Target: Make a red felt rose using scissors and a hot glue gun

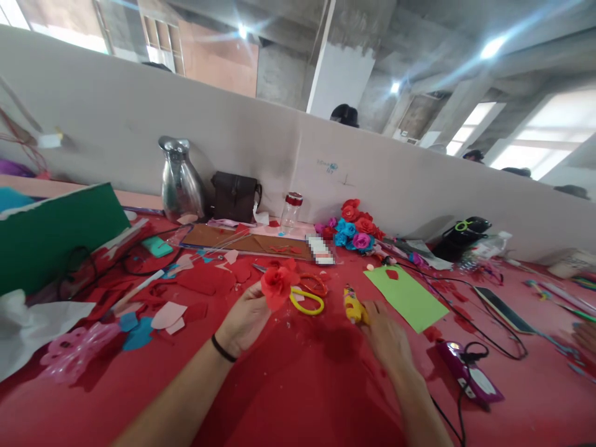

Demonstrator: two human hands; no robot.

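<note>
Held up in my left hand point(244, 320) is a red paper flower point(278, 285), its petals spread open and the fingers pinched beneath it. My right hand point(382, 329) has its fingers around a yellow glue gun point(354, 307), low over the red table. Scissors with a yellow and an orange handle point(307, 302) lie between the two hands, just behind the flower. Ahead of my right hand is a light green sheet point(407, 298) with a small red petal on it.
Paper scraps point(170, 315) litter the left side, near a green board point(65, 236). A metal jug point(180, 180), dark bag point(236, 195), glass jar point(291, 211) and finished paper flowers point(357, 226) line the partition. Right, a phone point(504, 309) and purple power strip point(470, 374) lie among cables.
</note>
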